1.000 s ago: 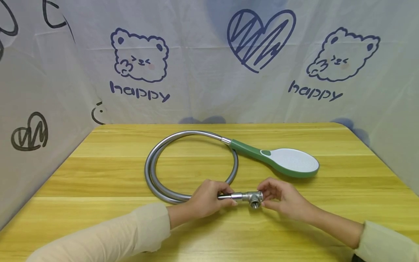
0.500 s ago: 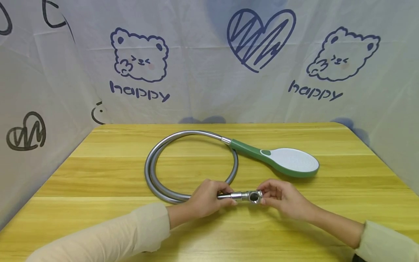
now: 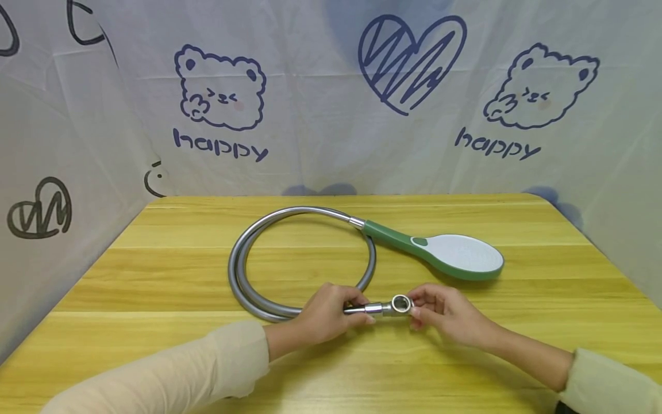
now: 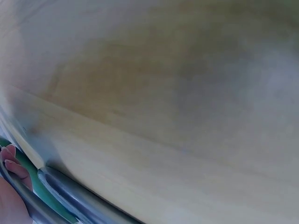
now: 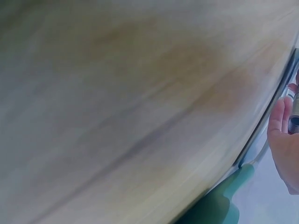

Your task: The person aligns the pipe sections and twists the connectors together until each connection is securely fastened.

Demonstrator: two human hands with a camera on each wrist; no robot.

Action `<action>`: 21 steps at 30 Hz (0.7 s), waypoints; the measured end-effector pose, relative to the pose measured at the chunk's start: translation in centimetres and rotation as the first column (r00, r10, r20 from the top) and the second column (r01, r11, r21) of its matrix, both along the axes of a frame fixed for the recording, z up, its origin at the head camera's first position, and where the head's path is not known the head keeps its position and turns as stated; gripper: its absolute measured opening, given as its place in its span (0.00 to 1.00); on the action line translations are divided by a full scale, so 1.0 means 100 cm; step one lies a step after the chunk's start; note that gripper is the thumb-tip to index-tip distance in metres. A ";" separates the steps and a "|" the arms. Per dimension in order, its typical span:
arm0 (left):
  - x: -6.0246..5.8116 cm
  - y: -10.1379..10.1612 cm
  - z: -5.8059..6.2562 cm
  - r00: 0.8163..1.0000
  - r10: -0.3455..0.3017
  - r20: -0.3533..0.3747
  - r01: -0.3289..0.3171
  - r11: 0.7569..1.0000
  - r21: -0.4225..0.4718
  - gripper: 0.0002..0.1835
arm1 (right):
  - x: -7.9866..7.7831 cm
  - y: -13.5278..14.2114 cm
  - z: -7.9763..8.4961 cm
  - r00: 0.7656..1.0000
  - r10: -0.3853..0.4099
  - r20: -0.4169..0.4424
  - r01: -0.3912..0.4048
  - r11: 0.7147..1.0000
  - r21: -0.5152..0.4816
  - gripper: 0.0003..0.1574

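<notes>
My left hand (image 3: 328, 313) grips the end of a grey shower hose (image 3: 237, 261) just behind its chrome end nut (image 3: 373, 309). Joined to that nut is a metal tee fitting (image 3: 401, 304), its round side opening facing up toward the head camera. With thumb and fingertips, my right hand (image 3: 445, 310) pinches the right end of the tee. Part of the same hand (image 5: 284, 144) shows at the right edge of the right wrist view, beside the fitting. In the left wrist view only a bit of the left hand (image 4: 11, 203) appears, at the lower left corner.
Behind the hands, the hose lies coiled on the wooden table (image 3: 170, 276). Its far end joins a green handheld shower head (image 3: 434, 253) with a white face, lying at the right. A white cloth with drawings (image 3: 320, 115) stands behind the table and along the sides.
The tee fitting has turned: its side opening pointed down toward me and now faces upward. The right fingers have shifted with it. The left hand, hose and shower head stay put.
</notes>
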State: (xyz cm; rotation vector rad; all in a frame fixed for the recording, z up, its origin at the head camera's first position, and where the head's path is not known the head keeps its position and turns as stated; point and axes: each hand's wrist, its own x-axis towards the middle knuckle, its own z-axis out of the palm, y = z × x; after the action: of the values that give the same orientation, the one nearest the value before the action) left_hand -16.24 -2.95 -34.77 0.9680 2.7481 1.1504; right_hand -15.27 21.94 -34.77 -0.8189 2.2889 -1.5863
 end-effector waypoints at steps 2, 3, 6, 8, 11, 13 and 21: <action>0.000 0.000 0.000 1.000 -0.002 -0.003 0.002 1.000 0.001 0.09 | 0.000 0.000 -0.001 1.000 -0.001 -0.001 0.001 1.000 0.001 0.18; 0.000 0.000 0.000 1.000 -0.003 -0.003 0.003 1.000 0.001 0.09 | 0.000 -0.001 -0.001 1.000 -0.004 0.002 0.004 1.000 0.005 0.18; 0.000 0.000 0.000 1.000 -0.010 -0.002 0.010 1.000 0.000 0.09 | 0.000 -0.001 0.000 1.000 -0.014 0.020 0.014 1.000 0.020 0.18; 0.000 0.000 -0.001 1.000 -0.013 0.001 0.013 1.000 -0.002 0.09 | 0.000 -0.001 0.000 0.999 -0.018 0.035 0.017 0.999 0.033 0.17; 0.000 -0.001 -0.001 1.000 -0.013 0.003 0.013 1.000 -0.006 0.09 | 0.000 -0.002 0.001 0.999 -0.019 0.049 0.016 0.998 0.055 0.17; 0.000 -0.001 -0.001 1.000 -0.010 0.004 0.010 1.000 -0.007 0.09 | 0.000 -0.003 0.001 0.998 -0.022 0.052 0.019 0.998 0.064 0.16; 0.000 0.000 0.001 0.999 0.003 0.039 -0.003 1.000 0.010 0.09 | 0.000 -0.006 0.004 0.998 -0.060 0.024 0.059 0.996 0.060 0.16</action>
State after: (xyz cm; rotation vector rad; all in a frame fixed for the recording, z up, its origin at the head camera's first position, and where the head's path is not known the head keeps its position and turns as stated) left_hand -16.21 -2.94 -34.65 0.9324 2.7167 1.1718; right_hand -15.25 21.36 -34.37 -0.7181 2.3504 -1.5362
